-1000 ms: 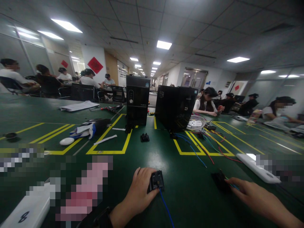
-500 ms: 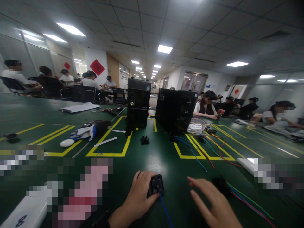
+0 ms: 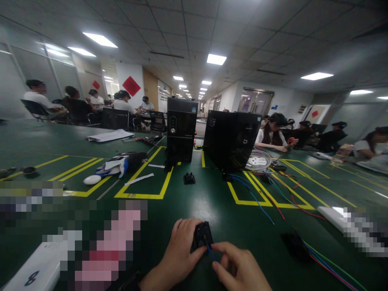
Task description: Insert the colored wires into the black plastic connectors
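My left hand (image 3: pixel 178 250) grips a small black socket-like part (image 3: pixel 202 235) standing on the green table (image 3: pixel 212 202) near its front edge. A blue wire (image 3: pixel 209 249) runs out of the part's lower side. My right hand (image 3: pixel 239 266) is closed in a pinch on that blue wire, right below the part. A second small black part (image 3: pixel 293 245) with green, blue and red wires lies on the table to the right, apart from both hands.
Two black computer towers (image 3: pixel 182 129) (image 3: pixel 230 139) stand in the middle of the table, with a white fan grille (image 3: pixel 258 160), loose coloured wires (image 3: pixel 266 194), a small black clip (image 3: pixel 189 178), gloves (image 3: pixel 117 165) and yellow floor-tape boxes around. Several people sit at the far sides.
My right hand left the black part on the right, swung leftward and pinched the blue wire under the part held by my left hand. The view shifted slightly.
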Demonstrator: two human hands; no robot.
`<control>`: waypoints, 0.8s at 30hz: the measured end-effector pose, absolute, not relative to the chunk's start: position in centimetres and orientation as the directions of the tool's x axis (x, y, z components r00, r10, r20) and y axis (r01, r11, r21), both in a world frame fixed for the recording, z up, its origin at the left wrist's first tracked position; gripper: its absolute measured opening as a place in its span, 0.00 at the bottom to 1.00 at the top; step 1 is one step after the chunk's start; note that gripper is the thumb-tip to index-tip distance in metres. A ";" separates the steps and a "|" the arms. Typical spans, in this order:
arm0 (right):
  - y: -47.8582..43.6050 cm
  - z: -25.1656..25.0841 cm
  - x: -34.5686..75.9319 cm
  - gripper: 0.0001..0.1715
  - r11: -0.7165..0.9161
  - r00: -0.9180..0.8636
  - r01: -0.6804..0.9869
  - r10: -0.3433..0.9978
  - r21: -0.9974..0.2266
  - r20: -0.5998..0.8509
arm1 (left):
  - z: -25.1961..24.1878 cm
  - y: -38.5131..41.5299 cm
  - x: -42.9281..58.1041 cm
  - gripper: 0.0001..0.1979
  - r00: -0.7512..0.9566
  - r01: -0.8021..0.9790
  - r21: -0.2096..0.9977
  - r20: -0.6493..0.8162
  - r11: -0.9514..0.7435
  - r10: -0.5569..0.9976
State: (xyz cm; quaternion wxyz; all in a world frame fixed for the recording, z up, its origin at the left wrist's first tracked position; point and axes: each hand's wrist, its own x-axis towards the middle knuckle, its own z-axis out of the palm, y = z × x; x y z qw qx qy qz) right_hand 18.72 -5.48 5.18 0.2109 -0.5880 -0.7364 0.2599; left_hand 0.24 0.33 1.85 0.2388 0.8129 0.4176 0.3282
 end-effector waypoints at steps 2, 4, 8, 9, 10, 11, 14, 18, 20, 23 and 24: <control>-5.6 5.0 18.9 0.13 0.160 -0.179 0.746 0.983 -0.647 0.037 | 1.9 0.3 0.3 0.21 0.433 0.529 0.660 0.331 -0.533 0.839; -5.6 4.7 18.8 0.14 0.140 -0.141 0.713 0.988 -0.687 0.055 | 1.9 0.3 0.3 0.22 0.432 0.533 0.659 0.326 -0.530 0.841; -5.7 3.9 18.0 0.15 0.091 -0.129 0.609 0.992 -0.788 0.014 | 2.0 0.3 0.3 0.22 0.439 0.532 0.657 0.326 -0.534 0.837; -5.8 3.6 17.9 0.15 0.092 -0.139 0.601 0.990 -0.794 0.010 | 2.0 0.3 0.3 0.22 0.442 0.529 0.656 0.328 -0.538 0.835; -5.9 3.4 17.7 0.15 0.103 -0.154 0.603 0.988 -0.791 0.012 | 2.1 0.3 0.2 0.23 0.444 0.527 0.656 0.330 -0.541 0.833; -5.9 3.3 17.7 0.14 0.122 -0.172 0.615 0.985 -0.779 0.019 | 2.1 0.3 0.2 0.23 0.445 0.524 0.657 0.331 -0.542 0.832; -6.0 3.6 18.0 0.15 0.189 -0.226 0.682 0.973 -0.707 0.043 | 2.1 0.3 0.1 0.23 0.449 0.520 0.659 0.330 -0.543 0.830; -5.8 4.8 18.8 0.13 0.173 -0.202 0.782 0.979 -0.599 0.018 | 2.1 0.4 0.1 0.22 0.452 0.526 0.657 0.323 -0.541 0.832; -5.5 5.4 19.2 0.14 0.144 -0.178 0.800 0.984 -0.582 -0.001 | 1.9 0.3 0.1 0.21 0.453 0.527 0.652 0.326 -0.545 0.829; -5.3 5.8 19.2 0.16 0.117 -0.148 0.775 0.989 -0.621 0.002 | 1.8 0.3 0.0 0.22 0.454 0.526 0.644 0.340 -0.556 0.824; -5.4 5.8 19.2 0.17 0.108 -0.133 0.758 0.991 -0.644 0.009 | 1.8 0.2 0.0 0.22 0.453 0.526 0.642 0.343 -0.558 0.823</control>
